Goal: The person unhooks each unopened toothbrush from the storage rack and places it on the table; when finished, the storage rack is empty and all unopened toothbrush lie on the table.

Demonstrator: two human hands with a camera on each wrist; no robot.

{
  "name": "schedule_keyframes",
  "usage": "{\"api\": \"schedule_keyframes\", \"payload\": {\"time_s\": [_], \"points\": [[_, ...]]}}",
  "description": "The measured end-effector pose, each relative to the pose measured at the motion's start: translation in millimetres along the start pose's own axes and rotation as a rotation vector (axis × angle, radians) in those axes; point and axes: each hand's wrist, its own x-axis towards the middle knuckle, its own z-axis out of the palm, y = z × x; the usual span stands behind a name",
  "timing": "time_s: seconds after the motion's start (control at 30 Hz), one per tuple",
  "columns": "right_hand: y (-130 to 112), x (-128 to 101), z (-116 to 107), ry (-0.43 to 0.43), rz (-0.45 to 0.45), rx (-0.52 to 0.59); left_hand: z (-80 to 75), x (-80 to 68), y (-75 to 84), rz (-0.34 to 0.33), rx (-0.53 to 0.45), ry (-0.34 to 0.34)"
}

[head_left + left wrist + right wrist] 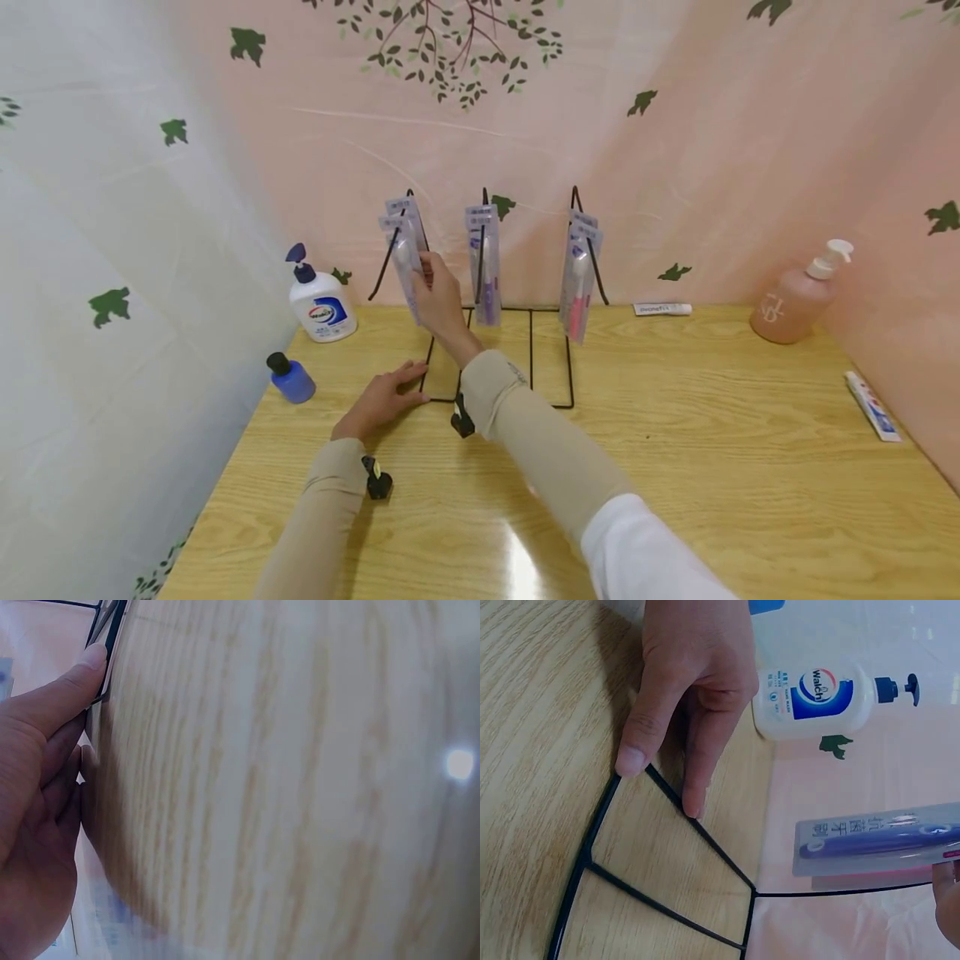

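A black wire display rack (572, 367) stands near the back of the table, with packaged toothbrushes hanging from three hooks. My right hand (438, 298) pinches the side of a packaged toothbrush (405, 258) on the left hook. In the right wrist view that blister-packed toothbrush (877, 838) shows a purple handle, with a fingertip at its edge. My left hand (382, 402) rests at the front left corner of the rack's base; its thumb (632, 759) and extended forefinger (695, 799) press on the wires. More packaged toothbrushes hang on the middle hook (483, 267) and right hook (581, 279).
Left of the rack stand a white hand-wash pump bottle (322, 310) and a small blue bottle (292, 381). Over to the right are a toothpaste tube (662, 309), a pink pump bottle (793, 302) and another tube (873, 408). Patterned cloth (720, 167) hangs behind.
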Motion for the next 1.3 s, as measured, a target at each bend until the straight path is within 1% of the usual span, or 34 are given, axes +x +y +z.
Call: {"api": "schedule_keyframes", "payload": {"time_s": [0.23,0.47,0.63,0.87,1.0,1.17,1.3], "points": [[5,-9,-8,0.012,-0.046,-0.023,1.4,0.4,1.0,0.021,0.008,0.032],[2,-18,-15,-0.002,-0.081,-0.021,1.9,0.8,0.8,0.009,0.005,0.020],[1,-25,-20,-0.025,-0.093,-0.028,1.6,0.5,-0.1,0.018,0.020,0.014],[-1,-30,-30,-0.050,-0.137,0.013,0.2,-2.0,2.0,0.028,0.008,0.016],[-4,-34,-38,-0.086,-0.120,-0.011,0.6,-1.7,1.8,0.039,0.013,0.026],[-9,-40,-46,-0.129,-0.074,-0.085,0.9,-0.5,0.2,0.048,-0.004,0.029],[-12,-45,-51,-0.155,-0.062,-0.126,0.9,-0.7,-0.6,0.045,-0.005,0.025]]}}
